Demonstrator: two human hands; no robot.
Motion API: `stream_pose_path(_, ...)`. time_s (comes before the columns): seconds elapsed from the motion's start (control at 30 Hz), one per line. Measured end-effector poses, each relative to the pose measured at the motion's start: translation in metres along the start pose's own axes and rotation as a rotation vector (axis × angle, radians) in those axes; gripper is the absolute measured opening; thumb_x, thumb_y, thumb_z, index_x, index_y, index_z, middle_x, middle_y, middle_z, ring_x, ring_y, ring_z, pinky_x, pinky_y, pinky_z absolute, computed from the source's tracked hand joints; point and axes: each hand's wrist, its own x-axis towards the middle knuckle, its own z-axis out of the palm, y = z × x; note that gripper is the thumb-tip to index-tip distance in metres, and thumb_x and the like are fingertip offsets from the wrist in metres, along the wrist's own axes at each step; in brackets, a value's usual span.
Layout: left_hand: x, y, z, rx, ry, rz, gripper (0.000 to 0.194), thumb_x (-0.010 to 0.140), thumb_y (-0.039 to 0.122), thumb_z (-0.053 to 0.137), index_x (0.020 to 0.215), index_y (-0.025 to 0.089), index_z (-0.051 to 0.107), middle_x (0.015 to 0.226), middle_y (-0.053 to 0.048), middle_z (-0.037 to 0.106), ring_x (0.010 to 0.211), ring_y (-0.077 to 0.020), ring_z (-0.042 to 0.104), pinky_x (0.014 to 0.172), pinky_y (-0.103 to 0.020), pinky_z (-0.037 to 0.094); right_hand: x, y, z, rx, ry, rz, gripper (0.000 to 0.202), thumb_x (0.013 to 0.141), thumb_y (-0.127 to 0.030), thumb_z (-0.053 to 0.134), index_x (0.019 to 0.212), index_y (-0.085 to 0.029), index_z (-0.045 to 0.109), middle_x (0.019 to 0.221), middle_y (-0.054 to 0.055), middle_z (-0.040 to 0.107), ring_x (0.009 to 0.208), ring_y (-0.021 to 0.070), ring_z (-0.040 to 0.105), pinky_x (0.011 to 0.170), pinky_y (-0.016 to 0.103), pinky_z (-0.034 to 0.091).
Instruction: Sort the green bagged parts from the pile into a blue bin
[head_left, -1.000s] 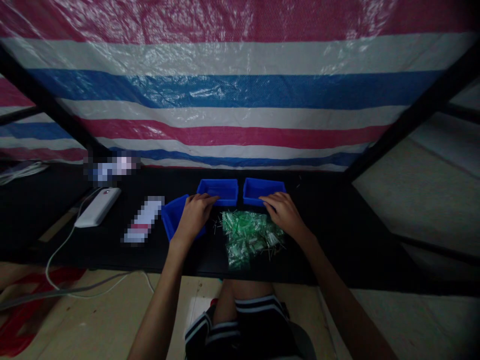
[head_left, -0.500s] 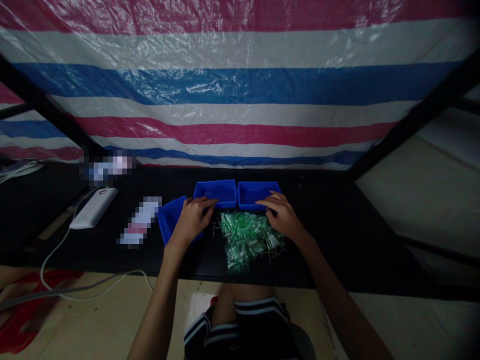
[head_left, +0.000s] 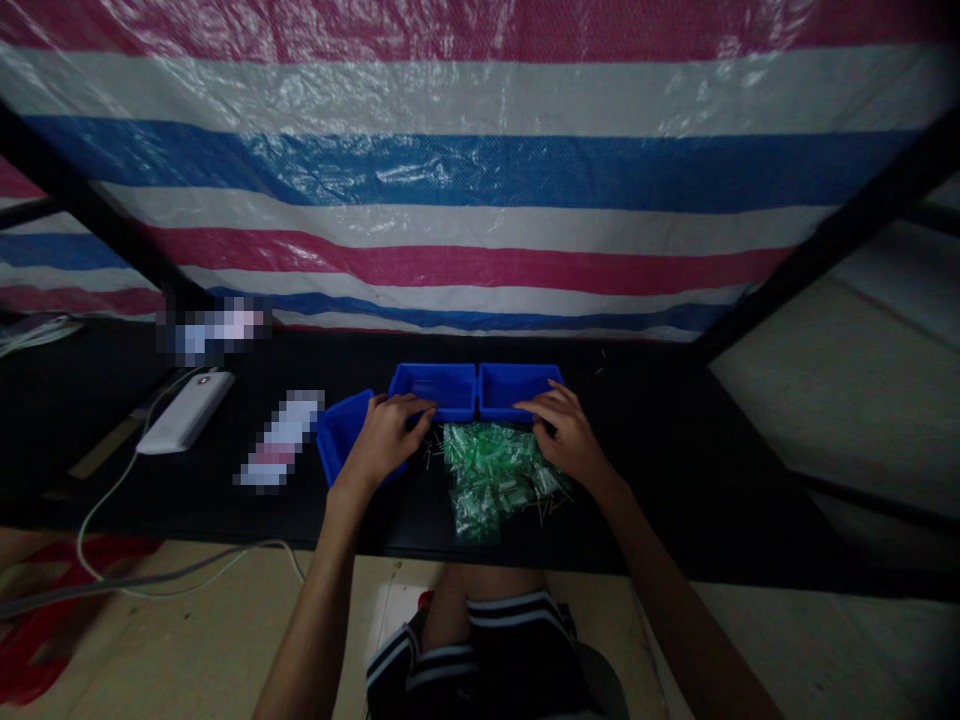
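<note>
Two bare hands at the near rims of blue plastic trays on a black tabletop

A black tabletop (head_left: 697, 450) carries three blue trays. The middle tray (head_left: 436, 388) and the right tray (head_left: 517, 384) stand end to end, short of the far edge; the left tray (head_left: 339, 432) sits askew, partly hidden by the left hand (head_left: 388, 432). That hand reaches over it to the middle tray's near rim, thumb and forefinger a little apart. The right hand (head_left: 566, 428) is at the right tray's near rim, fingers slightly spread, thumb held off below. Whether either hand pinches plastic cannot be told.

Between the hands and the near edge lies a heap of green-tinted clear plastic packets (head_left: 480, 475), blocking the space directly before the trays. Thin loose sticks (head_left: 543, 510) poke out beside it; two tiny slivers (head_left: 601, 362) lie near the far edge.

Towards the left edge are a pixelated oblong (head_left: 279, 445), a white box-like device (head_left: 187, 412) and another pixelated patch (head_left: 217, 332). Cables (head_left: 45, 602) trail below the near edge. Behind the far edge rises a shiny sheet (head_left: 480, 172) striped red, white and blue
</note>
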Motion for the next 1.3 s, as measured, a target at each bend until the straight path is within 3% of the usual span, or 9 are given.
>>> stream_pose_path(0.27, 0.001, -0.002, 0.002, 0.005, 0.003, -0.005, 0.026, 0.103, 0.03, 0.055, 0.111, 0.026, 0.079, 0.11, -0.006, 0.081, 0.105, -0.0279, 0.074, 0.105, -0.049, 0.045, -0.002, 0.002, 0.002, -0.009, 0.007, -0.005, 0.042, 0.088, -0.003, 0.051, 0.116, -0.025, 0.074, 0.098, 0.002, 0.075, 0.096, 0.0214, 0.069, 0.118, 0.057, 0.041)
stream_pose_path(0.4, 0.0, 0.001, -0.001, 0.006, -0.004, -0.001, 0.027, 0.104, 0.032, 0.053, 0.115, 0.025, 0.076, 0.12, -0.007, 0.078, 0.114, -0.0278, 0.071, 0.104, -0.048, 0.046, -0.002, 0.001, -0.001, 0.019, 0.004, 0.002, 0.047, 0.088, -0.004, 0.05, 0.123, -0.026, 0.073, 0.103, 0.003, 0.076, 0.099, 0.0214, 0.07, 0.12, 0.057, 0.039)
stream_pose_path(0.6, -0.012, 0.018, -0.023, 0.176, 0.154, -0.054, 0.034, 0.105, 0.037, 0.049, 0.132, 0.026, 0.068, 0.133, -0.009, 0.07, 0.124, -0.0305, 0.064, 0.111, -0.053, 0.041, -0.004, 0.001, -0.013, 0.049, 0.186, 0.06, 0.046, 0.094, -0.013, 0.049, 0.133, -0.027, 0.069, 0.123, 0.005, 0.075, 0.119, 0.0252, 0.065, 0.119, 0.056, 0.04)
stream_pose_path(0.77, -0.044, 0.019, -0.035, 0.211, 0.235, -0.051, 0.035, 0.106, 0.043, 0.048, 0.13, 0.024, 0.065, 0.132, -0.01, 0.07, 0.126, -0.0303, 0.062, 0.107, -0.048, 0.044, -0.014, -0.008, -0.02, -0.047, 0.313, 0.127, 0.036, 0.097, -0.021, 0.051, 0.126, -0.027, 0.073, 0.117, 0.005, 0.077, 0.113, 0.0276, 0.067, 0.109, 0.053, 0.047)
stream_pose_path(0.93, -0.095, 0.0, -0.027, 0.302, 0.193, -0.078, 0.036, 0.097, 0.052, 0.064, 0.119, 0.023, 0.068, 0.117, -0.009, 0.075, 0.112, -0.0323, 0.068, 0.107, -0.054, 0.044, -0.036, -0.022, -0.023, -0.131, 0.317, 0.152, 0.031, 0.099, -0.019, 0.053, 0.12, -0.026, 0.074, 0.113, 0.006, 0.078, 0.108, 0.0275, 0.067, 0.098, 0.047, 0.049)
stream_pose_path(1.07, -0.127, -0.011, -0.022, 0.323, 0.131, 0.031, 0.023, 0.099, 0.042, 0.064, 0.115, 0.027, 0.071, 0.108, -0.003, 0.078, 0.108, -0.0286, 0.072, 0.117, -0.055, 0.036, -0.045, -0.025, -0.022, -0.154, 0.312, 0.144, 0.03, 0.099, -0.018, 0.053, 0.12, -0.025, 0.074, 0.11, 0.006, 0.078, 0.105, 0.0271, 0.067, 0.096, 0.046, 0.05)
stream_pose_path(1.3, -0.156, -0.009, -0.024, 0.351, 0.149, 0.029, 0.016, 0.1, 0.032, 0.058, 0.111, 0.028, 0.069, 0.111, -0.003, 0.078, 0.109, -0.028, 0.07, 0.11, -0.052, 0.039, -0.045, -0.024, -0.019, -0.161, 0.305, 0.171, 0.029, 0.099, -0.017, 0.053, 0.118, -0.025, 0.074, 0.11, 0.006, 0.078, 0.105, 0.0271, 0.066, 0.095, 0.046, 0.049)
